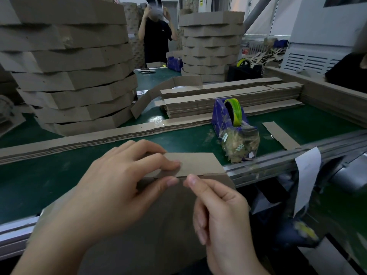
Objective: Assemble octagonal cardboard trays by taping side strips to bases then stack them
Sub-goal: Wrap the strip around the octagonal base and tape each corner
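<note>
Green bench [29, 185], left hand [119, 181] half-hiding strip [198, 162], base [158, 225] cropped

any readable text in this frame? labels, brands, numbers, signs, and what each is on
Nothing reads with certainty.
Teal print on the tape wad at the tape dispenser's front: perhaps "888", too warped to confirm.
Warning sign on the far wall: too small.
Red label by the window: blurred.
White paper tag hanging off the table rail: faint marks, unreadable.

Two hands [119, 181] [222, 211] at 6 o'clock; two tray stacks [73, 76] [210, 42], 10 and 1 o'clock; three tape dispensers [228, 116] [174, 63] [244, 71], 12 to 2 o'clock.
</note>
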